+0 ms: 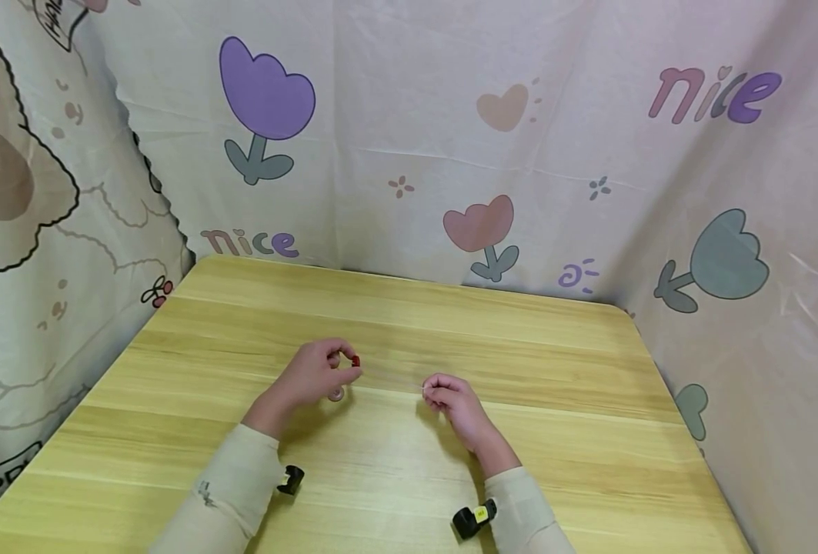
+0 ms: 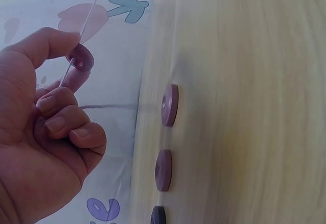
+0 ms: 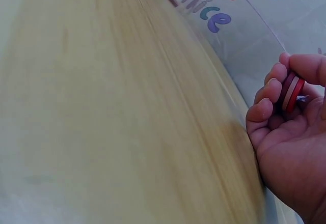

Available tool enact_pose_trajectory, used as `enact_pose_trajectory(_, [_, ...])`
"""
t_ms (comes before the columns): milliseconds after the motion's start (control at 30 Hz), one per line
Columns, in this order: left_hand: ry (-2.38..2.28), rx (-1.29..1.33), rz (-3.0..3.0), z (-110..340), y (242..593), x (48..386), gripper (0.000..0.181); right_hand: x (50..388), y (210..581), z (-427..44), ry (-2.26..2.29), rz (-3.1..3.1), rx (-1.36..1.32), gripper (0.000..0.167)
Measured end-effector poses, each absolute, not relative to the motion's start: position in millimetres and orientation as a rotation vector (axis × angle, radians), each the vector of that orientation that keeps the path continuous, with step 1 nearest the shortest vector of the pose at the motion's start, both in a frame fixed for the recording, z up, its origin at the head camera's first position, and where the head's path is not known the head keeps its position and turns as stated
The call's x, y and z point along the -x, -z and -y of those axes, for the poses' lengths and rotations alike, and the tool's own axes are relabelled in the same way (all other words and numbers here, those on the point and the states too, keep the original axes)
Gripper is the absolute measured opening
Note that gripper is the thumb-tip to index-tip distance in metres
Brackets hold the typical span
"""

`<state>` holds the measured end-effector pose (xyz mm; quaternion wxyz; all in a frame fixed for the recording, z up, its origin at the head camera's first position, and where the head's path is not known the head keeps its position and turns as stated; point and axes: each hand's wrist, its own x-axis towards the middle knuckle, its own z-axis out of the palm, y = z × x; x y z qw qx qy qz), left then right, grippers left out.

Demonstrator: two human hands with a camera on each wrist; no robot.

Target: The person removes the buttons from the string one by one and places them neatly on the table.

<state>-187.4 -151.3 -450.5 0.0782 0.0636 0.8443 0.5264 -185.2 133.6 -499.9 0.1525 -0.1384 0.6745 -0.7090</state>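
In the head view my left hand (image 1: 315, 373) pinches a small red button (image 1: 356, 361) between thumb and forefinger. A thin pale thread (image 2: 92, 9) passes through that button's hole in the left wrist view, the other fingers curled below. To the right, my right hand (image 1: 457, 404) pinches the thread, which runs taut between the hands in the right wrist view. Several stacked buttons (image 3: 292, 92), in dark red, pale pink and bright red, sit within its curled fingers.
Beneath the left hand, a pinkish button (image 2: 170, 105), a second one (image 2: 163, 170) and a dark one (image 2: 159, 215) lie in a row on the wooden table (image 1: 554, 354). Printed cloth (image 1: 381, 92) hangs behind the table's far edge. Each wrist wears a black camera (image 1: 474, 519).
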Motion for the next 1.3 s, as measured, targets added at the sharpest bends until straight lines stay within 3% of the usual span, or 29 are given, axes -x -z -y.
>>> enact_pose_trajectory(1300, [-1.381, -0.095, -2.785, 196, 442, 185, 0.024, 185, 501, -134, 2.054, -1.918, 0.406, 0.013])
